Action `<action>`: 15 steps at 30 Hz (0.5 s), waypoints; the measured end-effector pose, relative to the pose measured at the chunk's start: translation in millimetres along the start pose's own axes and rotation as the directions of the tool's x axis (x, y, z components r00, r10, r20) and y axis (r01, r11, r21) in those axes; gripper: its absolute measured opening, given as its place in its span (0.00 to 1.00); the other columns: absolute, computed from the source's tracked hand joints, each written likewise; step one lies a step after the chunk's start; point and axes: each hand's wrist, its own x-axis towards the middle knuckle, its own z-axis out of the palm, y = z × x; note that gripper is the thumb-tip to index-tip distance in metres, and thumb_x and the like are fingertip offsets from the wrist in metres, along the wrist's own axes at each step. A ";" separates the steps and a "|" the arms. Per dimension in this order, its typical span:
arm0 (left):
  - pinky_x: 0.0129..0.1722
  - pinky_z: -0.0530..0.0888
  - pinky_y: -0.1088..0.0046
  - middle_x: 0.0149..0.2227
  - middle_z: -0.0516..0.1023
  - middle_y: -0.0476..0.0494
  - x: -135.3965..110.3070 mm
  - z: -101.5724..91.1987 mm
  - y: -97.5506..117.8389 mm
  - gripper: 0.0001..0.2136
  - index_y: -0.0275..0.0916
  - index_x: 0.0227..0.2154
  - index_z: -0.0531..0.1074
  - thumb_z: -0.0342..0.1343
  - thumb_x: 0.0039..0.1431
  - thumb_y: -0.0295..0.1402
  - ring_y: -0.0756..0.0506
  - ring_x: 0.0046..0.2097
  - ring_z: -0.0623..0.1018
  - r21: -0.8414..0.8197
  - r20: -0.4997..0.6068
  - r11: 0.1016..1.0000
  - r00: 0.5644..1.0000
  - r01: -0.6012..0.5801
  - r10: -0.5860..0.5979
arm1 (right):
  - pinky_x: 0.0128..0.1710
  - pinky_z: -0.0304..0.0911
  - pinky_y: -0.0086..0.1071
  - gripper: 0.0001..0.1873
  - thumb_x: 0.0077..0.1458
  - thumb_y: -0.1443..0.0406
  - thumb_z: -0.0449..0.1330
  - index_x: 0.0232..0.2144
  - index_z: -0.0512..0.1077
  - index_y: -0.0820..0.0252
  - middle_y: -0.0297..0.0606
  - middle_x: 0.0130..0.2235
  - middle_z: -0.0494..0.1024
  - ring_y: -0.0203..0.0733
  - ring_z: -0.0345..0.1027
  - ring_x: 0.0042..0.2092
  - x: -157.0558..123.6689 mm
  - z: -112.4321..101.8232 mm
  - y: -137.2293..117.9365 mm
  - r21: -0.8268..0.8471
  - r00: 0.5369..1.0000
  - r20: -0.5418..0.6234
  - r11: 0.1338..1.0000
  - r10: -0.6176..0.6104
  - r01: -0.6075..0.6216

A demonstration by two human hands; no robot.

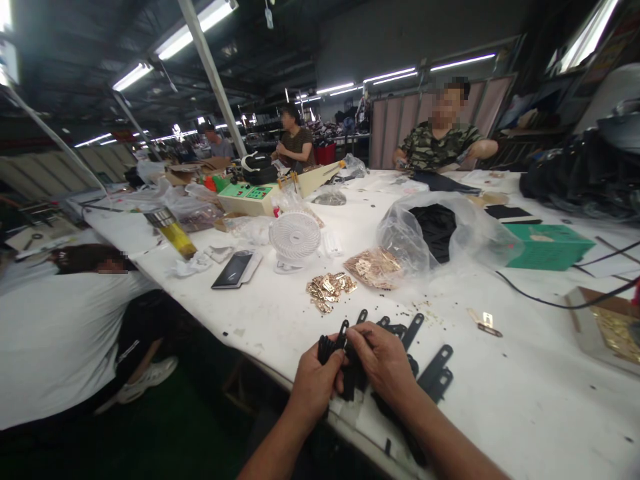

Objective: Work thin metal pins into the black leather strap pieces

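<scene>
My left hand and my right hand meet at the near edge of the white table. Both grip a bundle of black straps, whose looped ends stick up between my fingers. More black straps lie fanned out on the table just right of my right hand. A heap of small gold metal clips lies a short way beyond my hands. A single gold clip rests to the right.
A small white fan, a phone, a clear bag with gold parts and black fabric, a green box and a cardboard box stand on the table. A black cable crosses it. A person in white leans at the left; others sit at the far side.
</scene>
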 end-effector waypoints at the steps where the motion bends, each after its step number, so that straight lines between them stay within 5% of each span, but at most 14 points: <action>1: 0.15 0.57 0.80 0.15 0.70 0.53 0.3 0.1 -1.0 0.13 0.35 0.36 0.73 0.57 0.59 0.41 0.54 0.15 0.62 0.016 -0.003 1.000 1.000 0.003 -0.003 | 0.37 0.62 0.29 0.13 0.65 0.60 0.56 0.33 0.78 0.55 0.33 0.32 0.79 0.39 0.73 0.35 0.5 -1.4 0.8 -0.035 0.999 -0.042 0.999 0.014 -0.016; 5: 0.14 0.57 0.81 0.14 0.71 0.51 2.4 0.4 -0.9 0.13 0.34 0.35 0.73 0.57 0.59 0.42 0.54 0.14 0.62 0.050 -0.021 0.999 1.000 0.015 -0.014 | 0.35 0.61 0.30 0.16 0.65 0.58 0.56 0.27 0.76 0.57 0.34 0.29 0.78 0.40 0.72 0.32 2.2 -6.8 1.6 -0.060 0.988 -0.135 0.995 0.069 -0.078; 10: 0.14 0.60 0.80 0.17 0.75 0.49 3.1 0.2 2.2 0.18 0.33 0.44 0.72 0.59 0.58 0.44 0.52 0.14 0.66 0.054 -0.024 0.998 0.999 -0.029 0.031 | 0.36 0.64 0.27 0.14 0.65 0.60 0.56 0.30 0.77 0.56 0.32 0.32 0.79 0.38 0.73 0.33 0.5 -4.1 -3.7 0.094 0.998 0.038 0.995 0.042 -0.045; 15: 0.14 0.60 0.80 0.18 0.76 0.47 2.7 -0.6 -0.2 0.19 0.32 0.43 0.72 0.59 0.58 0.44 0.52 0.14 0.67 0.063 -0.017 0.997 0.999 -0.041 0.042 | 0.37 0.63 0.26 0.11 0.65 0.62 0.57 0.32 0.77 0.54 0.30 0.33 0.79 0.35 0.73 0.34 -1.3 -0.8 -4.3 0.099 0.999 0.039 0.995 0.002 -0.006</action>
